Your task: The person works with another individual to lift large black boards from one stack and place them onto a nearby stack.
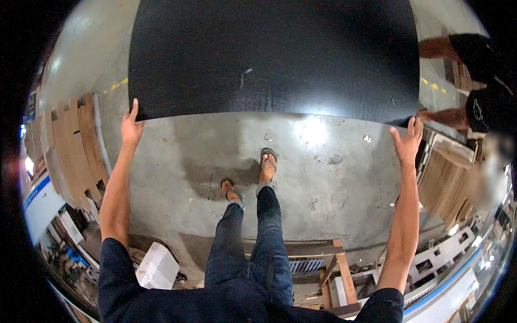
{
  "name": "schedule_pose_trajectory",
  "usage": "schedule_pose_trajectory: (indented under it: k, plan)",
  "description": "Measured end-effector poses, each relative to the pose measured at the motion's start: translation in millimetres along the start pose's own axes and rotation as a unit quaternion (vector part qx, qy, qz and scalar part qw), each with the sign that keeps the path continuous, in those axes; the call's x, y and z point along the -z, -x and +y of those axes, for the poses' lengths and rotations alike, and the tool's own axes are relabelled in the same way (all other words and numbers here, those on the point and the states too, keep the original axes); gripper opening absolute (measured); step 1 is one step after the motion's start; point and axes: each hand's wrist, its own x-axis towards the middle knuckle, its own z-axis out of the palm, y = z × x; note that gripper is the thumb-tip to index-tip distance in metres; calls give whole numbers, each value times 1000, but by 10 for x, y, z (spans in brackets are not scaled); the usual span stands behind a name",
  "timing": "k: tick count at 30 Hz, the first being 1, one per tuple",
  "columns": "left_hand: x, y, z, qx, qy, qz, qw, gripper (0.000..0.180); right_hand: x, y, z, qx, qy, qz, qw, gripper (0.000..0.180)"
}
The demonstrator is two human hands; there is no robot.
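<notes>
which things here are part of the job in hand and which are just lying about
In the job:
- large black panel
- left hand, at its near left corner
- right hand, at its near right corner

Apparently just lying about:
- white box
- wooden frame
- white scrap on the floor

Brown boards [75, 151] lie left of the left grip, a yellow floor line [119, 84] beyond it; behind both grips are a white box [158, 266] and wooden frame [347, 278].

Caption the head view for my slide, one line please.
Left hand and right hand hold the near corners of a black panel above the floor.
</notes>
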Motion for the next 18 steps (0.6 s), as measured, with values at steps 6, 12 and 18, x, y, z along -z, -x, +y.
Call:
schedule_pose_trajectory:
  k: [6, 12, 18]
  plan:
    - [44, 23, 137, -33, 40, 22, 998, 74, -189, -625, -807, -28, -32, 59, 997, 74]
    - [20, 78, -20, -14, 159, 24, 987, 65, -129, -878, -2950, 220, -122, 64, 966, 83]
    - [-193, 372, 44, -11, 180, 128, 975, 51, -424, -479, -4599, 321, -230, 97, 914, 51]
